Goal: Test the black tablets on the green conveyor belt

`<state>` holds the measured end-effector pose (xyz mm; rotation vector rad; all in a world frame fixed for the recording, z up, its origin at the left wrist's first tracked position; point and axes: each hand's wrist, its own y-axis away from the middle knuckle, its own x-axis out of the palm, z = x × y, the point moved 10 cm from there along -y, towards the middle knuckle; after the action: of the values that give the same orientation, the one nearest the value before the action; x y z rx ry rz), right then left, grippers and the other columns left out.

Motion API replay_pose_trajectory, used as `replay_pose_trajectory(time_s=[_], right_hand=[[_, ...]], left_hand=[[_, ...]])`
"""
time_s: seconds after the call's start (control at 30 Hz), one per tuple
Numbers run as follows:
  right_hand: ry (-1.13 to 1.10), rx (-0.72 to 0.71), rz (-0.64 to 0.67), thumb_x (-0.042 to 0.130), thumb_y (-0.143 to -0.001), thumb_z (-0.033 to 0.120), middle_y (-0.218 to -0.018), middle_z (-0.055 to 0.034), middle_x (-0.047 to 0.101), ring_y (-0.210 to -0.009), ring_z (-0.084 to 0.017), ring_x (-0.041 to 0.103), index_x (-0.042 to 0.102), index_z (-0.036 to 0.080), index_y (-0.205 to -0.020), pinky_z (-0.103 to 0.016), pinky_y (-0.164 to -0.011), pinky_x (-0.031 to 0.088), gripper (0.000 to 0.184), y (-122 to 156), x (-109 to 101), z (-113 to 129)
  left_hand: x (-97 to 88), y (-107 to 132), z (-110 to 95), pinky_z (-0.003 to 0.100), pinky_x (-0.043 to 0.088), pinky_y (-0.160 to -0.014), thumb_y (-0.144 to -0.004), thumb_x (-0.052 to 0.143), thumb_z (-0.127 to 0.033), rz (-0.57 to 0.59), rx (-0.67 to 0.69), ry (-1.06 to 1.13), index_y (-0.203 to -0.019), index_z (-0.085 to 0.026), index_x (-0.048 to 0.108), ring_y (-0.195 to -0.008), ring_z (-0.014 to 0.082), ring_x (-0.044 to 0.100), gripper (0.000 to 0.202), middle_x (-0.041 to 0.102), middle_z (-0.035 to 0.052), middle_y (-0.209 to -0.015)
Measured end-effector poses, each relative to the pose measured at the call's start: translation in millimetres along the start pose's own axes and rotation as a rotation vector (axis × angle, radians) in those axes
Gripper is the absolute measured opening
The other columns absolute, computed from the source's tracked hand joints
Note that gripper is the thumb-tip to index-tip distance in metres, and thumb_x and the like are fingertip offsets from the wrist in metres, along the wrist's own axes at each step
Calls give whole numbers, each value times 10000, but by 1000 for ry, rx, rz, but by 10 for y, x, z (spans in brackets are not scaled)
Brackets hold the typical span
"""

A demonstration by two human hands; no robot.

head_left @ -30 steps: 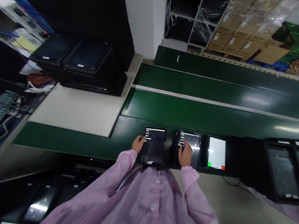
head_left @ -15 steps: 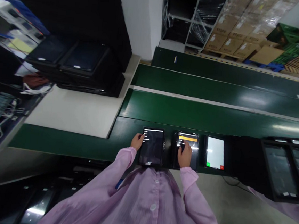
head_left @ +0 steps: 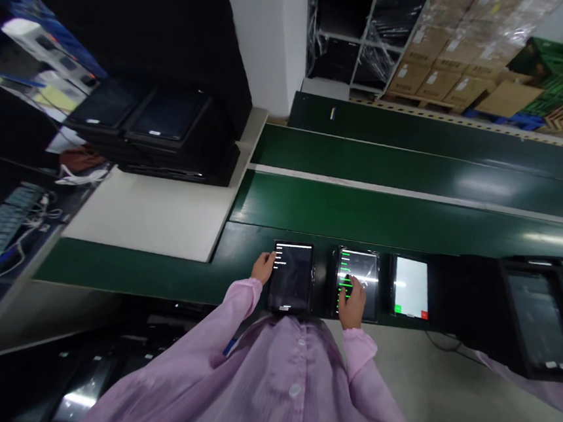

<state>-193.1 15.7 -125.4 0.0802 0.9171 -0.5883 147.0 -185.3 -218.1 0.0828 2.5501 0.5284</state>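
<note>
Three tablets lie in a row along the near edge of the green bench. My left hand (head_left: 263, 266) has its fingers closed on the left edge of the left tablet (head_left: 290, 281), whose dark screen carries a short list of white text. Over the lower part of the middle tablet (head_left: 367, 277), my right hand (head_left: 352, 302) hovers or touches with fingers apart; I cannot tell if they touch the glass. Green and white text lines run down that screen, partly hidden by the hand. The right tablet (head_left: 410, 285) shows a white screen with a green and a red square at the bottom.
Black framed panels (head_left: 538, 319) stand at the right, beside another person's sleeve (head_left: 522, 386). Stacked black devices (head_left: 166, 122) sit on a white board (head_left: 147, 216) at left, with a keyboard (head_left: 1, 226) beyond. Cartons (head_left: 435, 83) are piled behind the green bench (head_left: 400, 211).
The middle tablet's screen has switched from an orange bar with white text to green and white lines. My right hand has drawn slightly lower on it. The view has shifted a little.
</note>
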Motion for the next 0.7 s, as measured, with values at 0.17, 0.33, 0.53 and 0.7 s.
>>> replay_pose_trajectory(time_s=[0.17, 0.33, 0.53, 0.7], right_hand=[[18, -5, 3, 437, -984, 310, -1413, -184, 615, -1336, -316, 537, 486, 164, -1439, -567, -1151, 412, 480, -113, 8, 67], [55, -7, -6, 434, -976, 316, -1406, -211, 605, -1382, -335, 499, 495, 137, -1423, -608, -1188, 351, 485, -201, 17, 96], [-106, -26, 112, 436, -997, 397, -1426, -214, 609, -1339, -327, 556, 486, 116, -1458, -555, -1141, 452, 542, -28, 350, 371], [-267, 39, 251, 485, -915, 513, -1358, -217, 672, -1275, -357, 643, 567, 124, -1394, -564, -1067, 534, 623, 211, 794, 470]], left_hand=[[13, 142, 114, 389, 508, -916, -875, 516, -628, 32, 16, 57, -932, -208, 647, -952, 267, 683, 444, 745, 85, -973], [5, 254, 87, 382, 509, -898, -865, 564, -583, 22, 13, 53, -924, -211, 631, -948, 263, 682, 383, 737, 84, -963], [44, 253, 52, 426, 506, -930, -848, 665, -544, 6, -51, 4, -923, -202, 617, -937, 285, 686, 353, 730, 101, -944], [71, 439, -30, 476, 444, -1108, -867, 578, -571, 26, -87, 40, -1078, -178, 660, -1207, 323, 639, 454, 721, 180, -1205]])
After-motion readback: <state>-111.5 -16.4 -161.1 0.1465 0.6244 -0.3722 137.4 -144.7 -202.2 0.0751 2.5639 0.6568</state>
